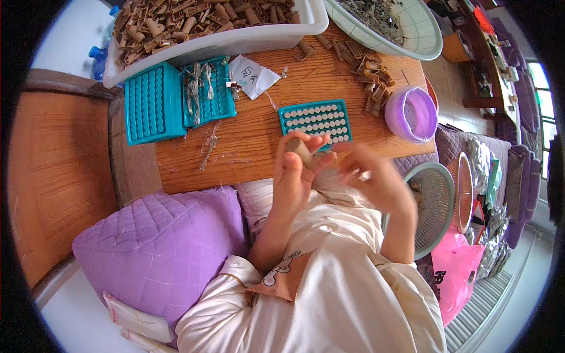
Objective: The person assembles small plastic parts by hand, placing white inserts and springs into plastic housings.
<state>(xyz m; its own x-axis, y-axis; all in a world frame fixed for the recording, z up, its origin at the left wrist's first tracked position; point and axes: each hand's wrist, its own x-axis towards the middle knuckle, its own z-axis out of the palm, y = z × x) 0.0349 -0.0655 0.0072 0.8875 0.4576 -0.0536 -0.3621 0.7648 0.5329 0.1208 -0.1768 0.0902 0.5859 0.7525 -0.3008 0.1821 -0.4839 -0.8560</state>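
As we sweep across from the left, a quilted purple cushion (159,235) sits at eight o'clock from the hands, and up at ten a stack of teal trays (154,106) stands on the wooden table (256,120), squared together probably to save room. Just behind, between ten and eleven, a white tub (247,38) brims with brown pieces (194,20), its bulk pushed back, perhaps so the near edge stays free. Beside the stack, another teal tray (223,112) carries bundles of silvery wire (194,88), likely laid together against tangling, with a paper slip (254,76) at eleven. Now the left hand (294,179): it has a brown cylinder (299,152) pinched between thumb and fingers, tilted and held just short of the table's edge, a grip that seems meant to steady it for the other hand. Straight up at twelve, a small teal tray (348,117) shows rows of white discs (318,117), the nearest tray of all, presumably for a short reach. And here's the right hand (376,176), fingers bent close to the cylinder but blurred; whether it grips anything, I cannot tell. Loose brown parts (374,88) lie at one o'clock, a pale green basin (425,35) beyond them, a purple tub (400,120) at two, and a grey basket (432,217) down at four, handy for that arm.
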